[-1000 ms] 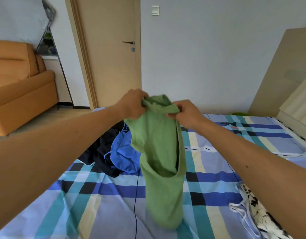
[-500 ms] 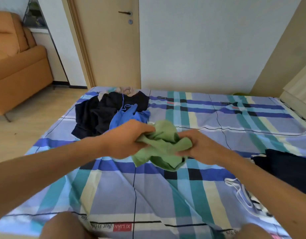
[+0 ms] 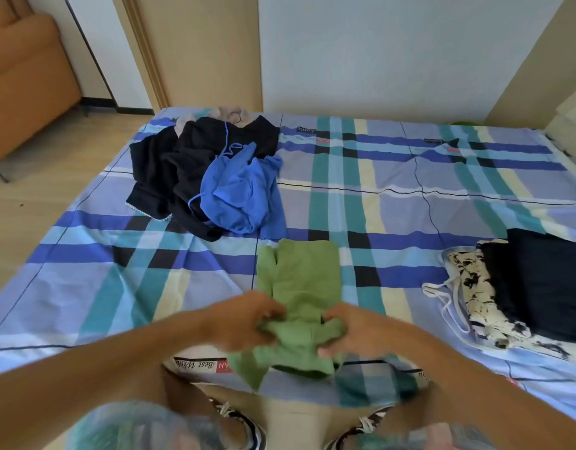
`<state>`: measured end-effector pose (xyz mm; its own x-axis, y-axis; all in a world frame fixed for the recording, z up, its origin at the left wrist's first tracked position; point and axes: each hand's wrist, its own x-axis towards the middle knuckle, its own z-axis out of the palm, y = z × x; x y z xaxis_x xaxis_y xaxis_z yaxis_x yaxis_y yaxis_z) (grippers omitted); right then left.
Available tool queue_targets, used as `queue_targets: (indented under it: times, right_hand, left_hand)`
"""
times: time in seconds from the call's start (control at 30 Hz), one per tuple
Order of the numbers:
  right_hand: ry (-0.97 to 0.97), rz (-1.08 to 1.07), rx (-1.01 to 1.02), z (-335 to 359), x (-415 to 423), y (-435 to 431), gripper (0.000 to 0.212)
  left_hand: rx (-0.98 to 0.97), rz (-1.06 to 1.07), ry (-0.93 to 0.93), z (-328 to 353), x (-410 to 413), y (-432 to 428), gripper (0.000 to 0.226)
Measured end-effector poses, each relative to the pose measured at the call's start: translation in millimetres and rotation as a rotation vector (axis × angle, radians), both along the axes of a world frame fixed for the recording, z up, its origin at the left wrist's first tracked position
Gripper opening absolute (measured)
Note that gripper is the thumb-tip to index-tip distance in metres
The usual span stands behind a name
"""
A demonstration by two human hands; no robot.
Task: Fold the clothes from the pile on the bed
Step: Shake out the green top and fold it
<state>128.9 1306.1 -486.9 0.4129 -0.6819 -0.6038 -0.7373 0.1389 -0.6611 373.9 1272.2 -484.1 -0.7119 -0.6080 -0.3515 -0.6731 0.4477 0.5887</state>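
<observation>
Two hands: low in the centre of the frame, side by side, both on the near end of the green garment (image 3: pixel 299 280).
Green garment: laid on the plaid bed sheet (image 3: pixel 393 222), running from the hands up to the middle of the frame; near end bunched between the hands, with a loose flap hanging over the bed's lower edge.
Left hand (image 3: pixel 244 323): fingers curled, pinching the bunched cloth on its left side; forearm coming in from the lower left corner.
Right hand (image 3: pixel 355 332): fingers curled, gripping the bunched cloth on its right side; forearm coming in from the lower right corner.
Blur: over both hands, so exact finger placement cannot be told.
Pile: upper left of the sheet; black clothes (image 3: pixel 170 170) with a blue garment (image 3: pixel 241 193) on their right side, just above the green garment's far end.
Folded stack: right edge of the frame; dark folded garment (image 3: pixel 546 280) just beside a black-and-white patterned garment (image 3: pixel 478 297) with white straps.
Writing: printed strip (image 3: pixel 195 365) on the sheet just left of the hanging flap, seen upside down, reading "Best Wish", with "AN" on a red patch beside it; labels higher on the sheet too small to read.
</observation>
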Motion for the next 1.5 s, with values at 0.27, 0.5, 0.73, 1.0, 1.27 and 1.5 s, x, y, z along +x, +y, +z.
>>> queue_targets:
  times: [0.27, 0.5, 0.73, 1.0, 1.27, 1.5]
  right_hand:
    - [0.037, -0.611, -0.493, -20.4, -25.6, -132.2, 0.071]
    - [0.219, -0.365, -0.366, -139.9, 8.1, -68.8, 0.079]
    - [0.074, -0.702, -0.38, -201.0, 13.0, -25.8, 0.094]
    - [-0.27, -1.087, 0.027, -188.8, 0.4, -57.2, 0.099]
    - [-0.281, -0.934, 0.286, -189.7, -14.4, -38.9, 0.044]
    - [-0.448, -0.806, 0.43, -196.8, -24.8, 31.8, 0.059]
  left_hand:
    - [-0.432, 0.434, -0.023, 1.4, -51.6, -133.7, 0.07]
    - [-0.267, 0.288, -0.237, -134.3, -58.1, -63.3, 0.073]
    - [-0.046, 0.762, -0.024, -197.4, -36.6, -22.0, 0.09]
    - [0.345, 1.258, 0.28, -202.0, -36.4, -59.1, 0.12]
    - [0.784, 1.242, 0.312, -199.6, -20.4, -44.2, 0.083]
    - [0.939, 1.019, 0.358, -209.8, -2.0, 9.5, 0.101]
